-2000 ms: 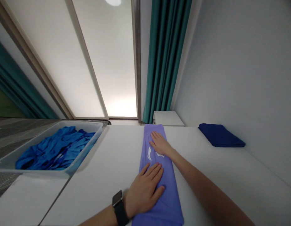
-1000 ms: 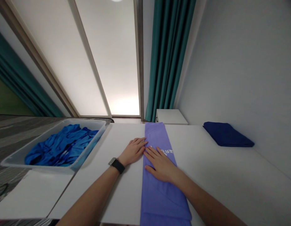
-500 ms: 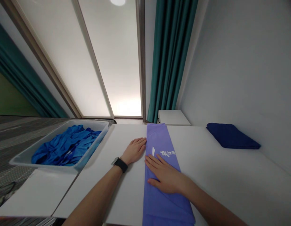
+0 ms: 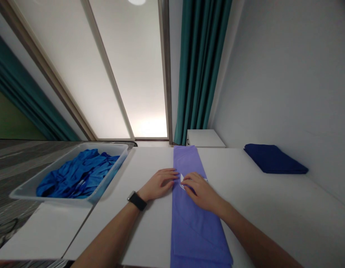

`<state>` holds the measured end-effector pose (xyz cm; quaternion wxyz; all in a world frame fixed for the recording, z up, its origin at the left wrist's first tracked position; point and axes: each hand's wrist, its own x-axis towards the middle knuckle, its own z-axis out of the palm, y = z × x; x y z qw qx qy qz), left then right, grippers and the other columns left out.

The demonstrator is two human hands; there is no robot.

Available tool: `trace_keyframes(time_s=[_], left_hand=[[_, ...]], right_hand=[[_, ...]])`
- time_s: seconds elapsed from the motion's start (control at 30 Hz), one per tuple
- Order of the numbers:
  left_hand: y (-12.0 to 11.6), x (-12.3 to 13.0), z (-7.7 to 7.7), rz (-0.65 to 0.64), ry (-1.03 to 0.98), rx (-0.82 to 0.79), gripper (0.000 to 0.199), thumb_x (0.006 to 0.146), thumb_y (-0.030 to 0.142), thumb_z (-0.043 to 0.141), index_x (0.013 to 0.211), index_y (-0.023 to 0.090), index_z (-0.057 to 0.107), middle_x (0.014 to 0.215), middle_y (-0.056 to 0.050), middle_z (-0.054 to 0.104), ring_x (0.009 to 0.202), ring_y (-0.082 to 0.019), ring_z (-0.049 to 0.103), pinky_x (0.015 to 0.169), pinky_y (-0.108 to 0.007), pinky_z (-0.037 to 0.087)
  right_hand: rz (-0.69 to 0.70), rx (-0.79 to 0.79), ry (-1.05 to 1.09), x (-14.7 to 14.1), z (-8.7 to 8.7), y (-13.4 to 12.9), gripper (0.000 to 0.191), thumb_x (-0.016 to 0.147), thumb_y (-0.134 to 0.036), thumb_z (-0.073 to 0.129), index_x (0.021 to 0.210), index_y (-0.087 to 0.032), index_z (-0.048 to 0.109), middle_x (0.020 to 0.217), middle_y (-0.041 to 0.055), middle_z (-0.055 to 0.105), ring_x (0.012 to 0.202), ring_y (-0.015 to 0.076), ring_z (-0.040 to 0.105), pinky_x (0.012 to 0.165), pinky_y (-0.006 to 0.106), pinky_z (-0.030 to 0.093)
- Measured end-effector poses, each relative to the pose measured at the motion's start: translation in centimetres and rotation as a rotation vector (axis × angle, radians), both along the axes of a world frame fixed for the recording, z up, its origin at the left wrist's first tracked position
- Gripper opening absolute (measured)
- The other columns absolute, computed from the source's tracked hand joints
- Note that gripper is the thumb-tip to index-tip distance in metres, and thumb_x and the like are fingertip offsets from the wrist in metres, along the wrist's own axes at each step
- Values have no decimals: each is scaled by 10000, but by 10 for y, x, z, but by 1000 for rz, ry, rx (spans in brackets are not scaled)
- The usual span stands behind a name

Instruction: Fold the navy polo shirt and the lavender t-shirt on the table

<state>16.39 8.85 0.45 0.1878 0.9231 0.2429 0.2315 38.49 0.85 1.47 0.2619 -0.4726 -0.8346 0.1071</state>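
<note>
A long folded strip of purple cloth [image 4: 195, 230] with white print lies lengthwise on the white table. My left hand [image 4: 160, 183], with a dark-banded watch [image 4: 137, 201] on its wrist, rests at the cloth's left edge. Its fingertips touch the fabric, and the thumb is spread from the fingers. On top of the cloth is my right hand [image 4: 200, 191], covering most of the white print. Its fingers are bent, with fingertips on the fabric near the left edge and the thumb a little apart. No fold of cloth shows lifted between them.
At the left, a translucent plastic bin [image 4: 24, 193] holds a heap of crumpled blue cloth [image 4: 77, 173]. Folded dark navy cloth [image 4: 274, 160] lies on the table [image 4: 262, 216] at the right, near the wall. Beyond the far edge stand a white cabinet [image 4: 205, 138] and a green curtain [image 4: 203, 74].
My right hand has slid forward over the print, its flat fingers now bent. The left hand has drawn slightly back toward me, its thumb now spread. The cloth lies in the same place.
</note>
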Motion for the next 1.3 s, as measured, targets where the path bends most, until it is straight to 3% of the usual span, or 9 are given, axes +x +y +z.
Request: trace_keyframes(time_s=[0.33, 0.6, 0.7, 0.83, 1.07, 1.3], left_hand=[[5, 0, -7, 111, 17, -33, 336, 945, 234, 454, 1194, 160, 668, 1279, -116, 639, 1205, -216, 580, 1074, -394, 450], [7, 0, -15, 117, -20, -4, 331, 933, 202, 468, 1196, 160, 664, 1242, -124, 638, 1158, -221, 586, 1039, -393, 468], [7, -1, -16, 117, -29, -7, 331, 923, 180, 480, 1200, 180, 661, 1236, -110, 639, 1145, -215, 588, 1031, -384, 470], [6, 0, -13, 111, -35, -39, 334, 921, 165, 478, 1200, 186, 661, 1225, -105, 641, 1134, -209, 590, 1030, -371, 467], [5, 0, -10, 132, -27, -70, 323, 935, 184, 472, 1194, 190, 665, 1227, -105, 642, 1131, -215, 594, 1023, -377, 470], [5, 0, -9, 124, -68, -121, 311, 948, 201, 460, 1184, 196, 661, 1224, -103, 645, 1129, -207, 592, 1024, -365, 461]], right_hand=[[251, -67, -30, -23, -4, -16, 224, 871, -201, 619, 1088, -222, 670, 1123, 58, 623, 1088, 200, 541, 1011, 374, 405], [111, -7, 137, -12, -6, -1, 233, 910, -133, 526, 1076, -230, 657, 1039, 62, 643, 1026, 212, 558, 962, 408, 428], [81, 13, 177, -6, -7, 22, 239, 932, -131, 494, 1079, -227, 656, 1013, 56, 654, 997, 199, 572, 942, 392, 437], [78, 72, 75, -4, -8, 74, 249, 939, -128, 468, 1086, -196, 657, 1019, 69, 666, 996, 205, 575, 922, 377, 439], [-199, 54, -50, -9, -14, 175, 309, 951, -117, 402, 1142, -154, 643, 1121, 101, 643, 1103, 202, 535, 995, 349, 388], [-285, -15, -73, -9, -21, 208, 324, 904, -164, 481, 1199, -172, 614, 1163, 106, 626, 1125, 234, 522, 1008, 377, 369]])
